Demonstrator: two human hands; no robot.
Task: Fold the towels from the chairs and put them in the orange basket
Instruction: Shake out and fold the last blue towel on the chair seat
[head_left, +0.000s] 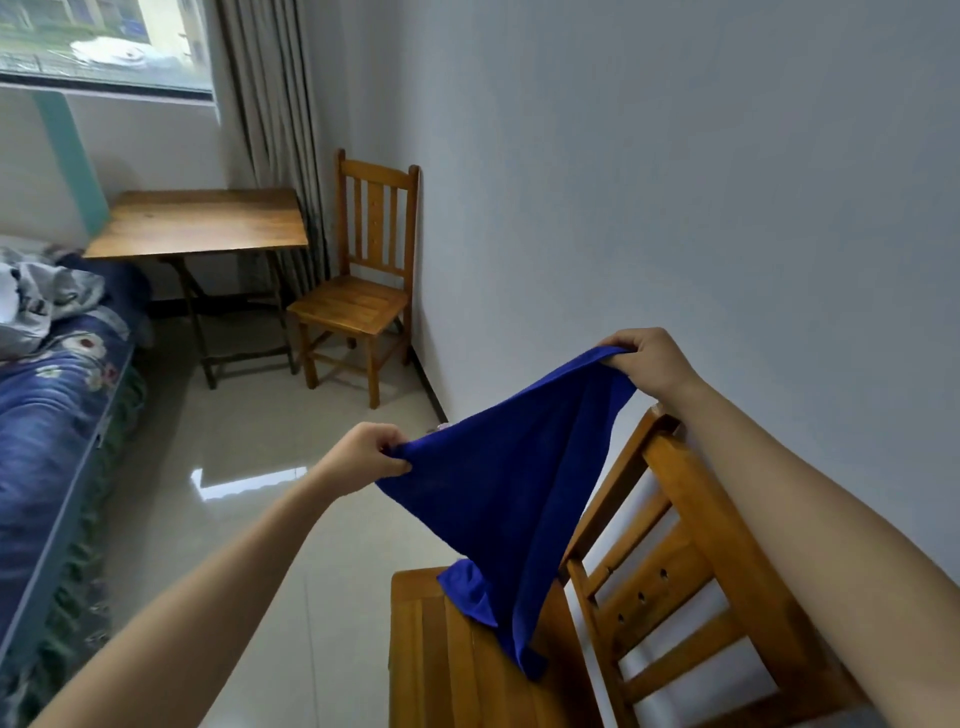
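The near chair (717, 525) on the right is catching the lower tip of the blue towel (509, 483), which is hanging over its seat, top edge slanting from near-left to far-right. The left hand (371, 457) is pinching the nearer corner, the right hand (644, 364) the farther.

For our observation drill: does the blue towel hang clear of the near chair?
No, the lower end of the blue towel rests on the seat of the near chair.

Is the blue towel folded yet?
Spread, unfolded: left hand and right hand each pinch a top edge; blue towel hangs between them, lower end on the near chair seat.
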